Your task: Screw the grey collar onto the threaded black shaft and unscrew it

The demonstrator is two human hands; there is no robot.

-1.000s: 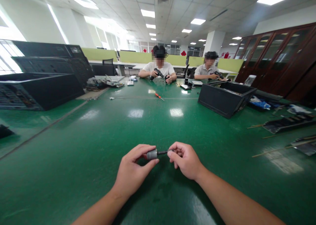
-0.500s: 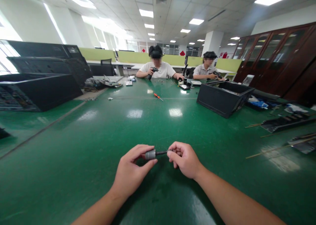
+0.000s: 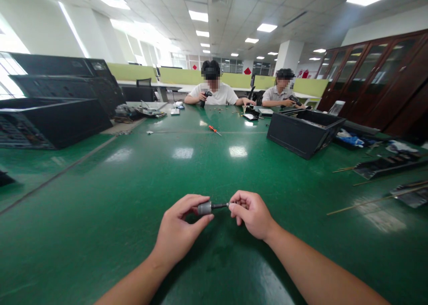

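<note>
My left hand (image 3: pixel 182 224) is closed around a grey metal cylinder (image 3: pixel 204 208), with the thumb below and the fingers above. From its right end a thin dark shaft (image 3: pixel 219 205) sticks out, lying nearly level. The fingers of my right hand (image 3: pixel 249 211) pinch the shaft's far tip, where a bit of light metal shows. What else lies inside that pinch is hidden by the fingers. Both hands are low over the green table (image 3: pixel 140 175), close in front of me.
An orange-handled screwdriver (image 3: pixel 212 129) lies further back. Dark computer cases stand at left (image 3: pixel 63 122) and right (image 3: pixel 301 131). Long thin rods (image 3: pixel 368 202) jut in from the right. Across the table sit two people (image 3: pixel 214 91), (image 3: pixel 281 91), each with a power drill.
My right hand has shifted very slightly right along the shaft, and a little more of the light tip shows. The hand of the person opposite has moved near the small parts.
</note>
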